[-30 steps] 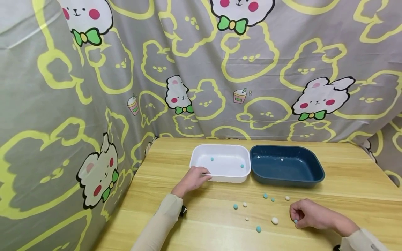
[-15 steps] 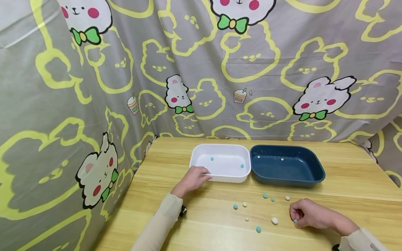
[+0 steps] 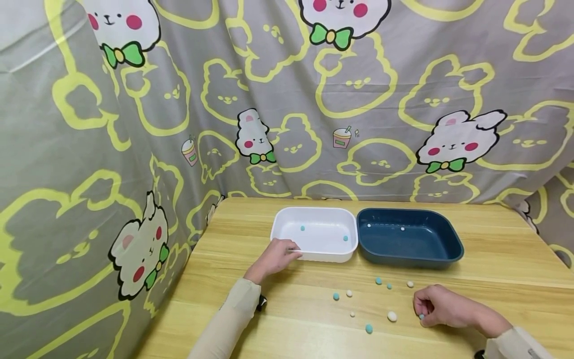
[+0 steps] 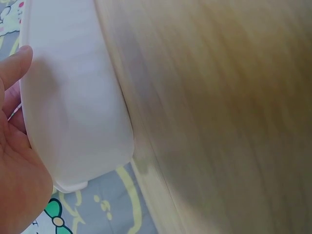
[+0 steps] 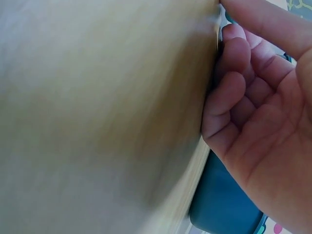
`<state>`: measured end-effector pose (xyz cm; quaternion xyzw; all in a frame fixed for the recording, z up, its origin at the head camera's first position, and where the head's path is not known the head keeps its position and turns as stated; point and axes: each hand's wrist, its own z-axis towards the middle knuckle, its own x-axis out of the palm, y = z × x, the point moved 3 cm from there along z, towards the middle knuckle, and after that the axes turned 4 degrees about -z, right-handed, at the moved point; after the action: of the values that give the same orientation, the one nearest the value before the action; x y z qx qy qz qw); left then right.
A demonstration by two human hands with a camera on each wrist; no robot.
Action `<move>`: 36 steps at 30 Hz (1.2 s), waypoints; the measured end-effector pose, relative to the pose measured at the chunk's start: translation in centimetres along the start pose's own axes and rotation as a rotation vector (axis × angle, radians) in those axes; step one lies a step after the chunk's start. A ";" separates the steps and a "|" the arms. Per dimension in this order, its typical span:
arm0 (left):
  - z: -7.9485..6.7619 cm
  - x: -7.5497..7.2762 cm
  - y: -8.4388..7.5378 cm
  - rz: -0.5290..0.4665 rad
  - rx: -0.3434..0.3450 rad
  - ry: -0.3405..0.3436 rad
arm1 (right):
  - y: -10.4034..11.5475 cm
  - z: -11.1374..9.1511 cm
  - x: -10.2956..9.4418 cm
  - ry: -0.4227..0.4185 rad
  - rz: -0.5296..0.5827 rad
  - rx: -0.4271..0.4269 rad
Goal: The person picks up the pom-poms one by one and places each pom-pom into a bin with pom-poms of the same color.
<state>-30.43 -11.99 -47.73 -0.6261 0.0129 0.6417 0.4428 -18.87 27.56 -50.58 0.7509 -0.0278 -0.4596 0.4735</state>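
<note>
My left hand grips the near left rim of a white plastic bin, thumb on the outer wall in the left wrist view. Two small blue balls lie inside that bin. On the right, my right hand rests low at the tabletop with curled fingers, pinching a small blue ball between thumb and fingertips. Left of it lie several loose balls, among them a large white ball and a blue ball.
A dark blue bin stands against the white bin's right side, with two small white balls inside. Both sit toward the back of the wooden table. A patterned grey curtain hangs behind and along the left.
</note>
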 end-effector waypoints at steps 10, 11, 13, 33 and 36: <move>0.0 0.2 0.0 -0.003 -0.009 0.012 | -0.1 0.0 0.1 0.008 0.027 0.008; 0.0 0.2 0.0 -0.002 -0.009 0.012 | -0.1 0.0 0.1 0.008 0.028 0.006; 0.0 0.2 -0.1 0.002 -0.008 0.010 | -0.1 0.0 0.0 0.004 0.029 -0.001; 0.1 0.0 -0.1 0.005 -0.025 0.022 | 2.6 1.5 -2.8 -0.228 -0.185 -0.186; 0.1 -0.1 -0.1 0.020 -0.017 0.014 | 3.4 2.2 -3.3 -0.254 -0.220 -0.181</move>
<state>-30.51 -11.92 -47.62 -0.6342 0.0169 0.6416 0.4310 -21.02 25.77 -46.12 0.6396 0.0366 -0.6004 0.4786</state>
